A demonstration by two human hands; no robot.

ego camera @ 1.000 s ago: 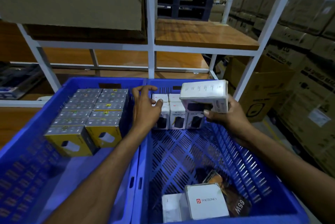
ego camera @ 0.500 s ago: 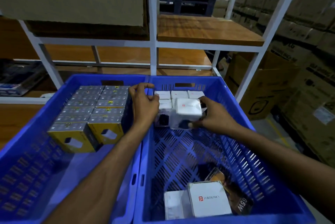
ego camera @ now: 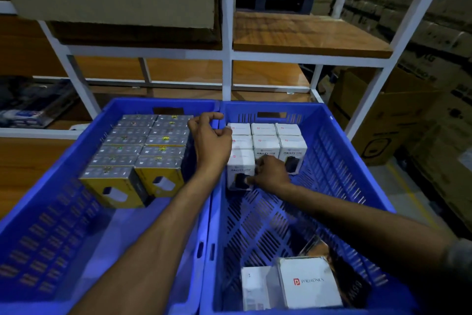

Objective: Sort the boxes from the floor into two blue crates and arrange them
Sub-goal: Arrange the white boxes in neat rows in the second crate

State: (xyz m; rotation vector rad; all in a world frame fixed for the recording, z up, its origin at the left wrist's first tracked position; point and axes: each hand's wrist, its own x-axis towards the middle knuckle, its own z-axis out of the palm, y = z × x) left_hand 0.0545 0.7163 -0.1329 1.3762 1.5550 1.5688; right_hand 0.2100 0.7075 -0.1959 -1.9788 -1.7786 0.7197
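The right hand (ego camera: 272,173) grips the nearest white box (ego camera: 239,162) from its right side. Its fingers (ego camera: 260,162) are curled against the box's upper right edge and the thumb is pressed low on the front face. That box stands upright in the right crate (ego camera: 357,161), alone in a third row at the left, touching the block of white boxes (ego camera: 265,141) behind it, which stands in two rows of three against the far wall.

The left hand (ego camera: 212,143) rests over the two crates' meeting rims. Its fingers are loosely curled, the tips just touching the leftmost white boxes and closed on nothing.

The front faces read "HALLEY 20", with a last character too blurred to tell, above a dark product picture, and a small red logo marks each top.

In the left crate (ego camera: 51,187), yellow-and-grey boxes (ego camera: 143,146) are packed in two columns at the far end, their labels unreadable.

At the right crate's near end a white box printed "PORTRONICS" (ego camera: 309,282) lies beside a plain white box (ego camera: 252,288) and a dark packet (ego camera: 355,286).
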